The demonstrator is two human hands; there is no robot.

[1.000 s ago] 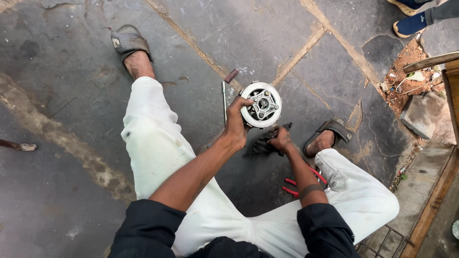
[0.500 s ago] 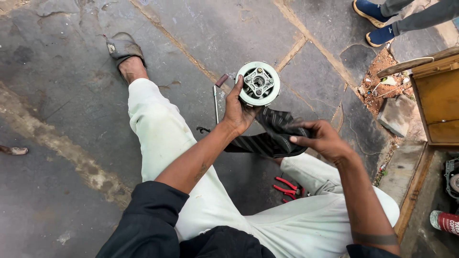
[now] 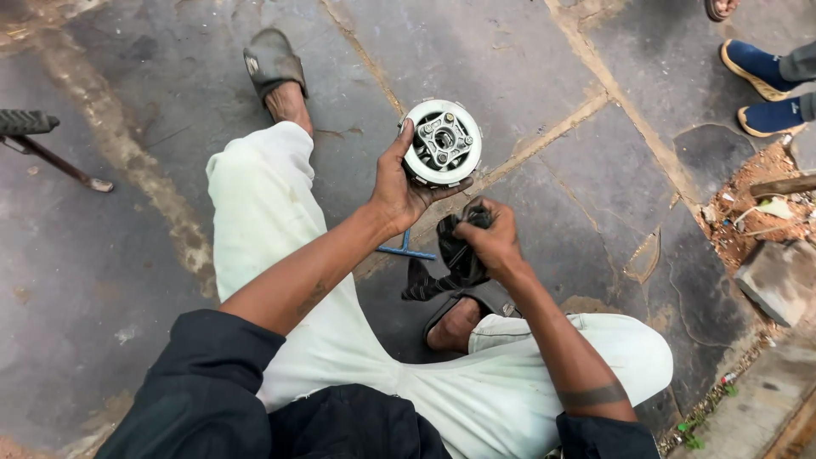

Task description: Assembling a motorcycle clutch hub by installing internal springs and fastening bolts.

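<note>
Nearest to us are our dark sleeves and the white trousers (image 3: pixel 340 340) over our bent legs, seated on the stone floor (image 3: pixel 527 76). Just beyond the right knee our right foot sits in a dark sandal (image 3: pixel 476 310), tucked under the leg.

Above that sandal our right hand (image 3: pixel 489 242) is closed, its fingers (image 3: pixel 476 228) curled tight around a dark striped rag (image 3: pixel 450 263), which hangs down from the fist toward the sandal. Our left hand (image 3: pixel 395 191) is just beside it, raised a little higher. Its fingers are spread around the rim of a round metal drum (image 3: pixel 442 143), thumb on the left edge and the fingertips under the lower right edge, so the drum is held off the floor with its open face, showing a grey hub and bolts, turned up toward us. The rag and the drum are close but we cannot tell if they touch.

Under the left wrist a blue T-shaped tool (image 3: pixel 406 249) lies on the floor. Farther out our left foot rests in a grey sandal (image 3: pixel 272 59). At the far left stands a thin rod with a black grip (image 3: pixel 34 132). At the far right are another person's blue shoes (image 3: pixel 761 85), and loose rubble (image 3: pixel 765 221) below them.
</note>
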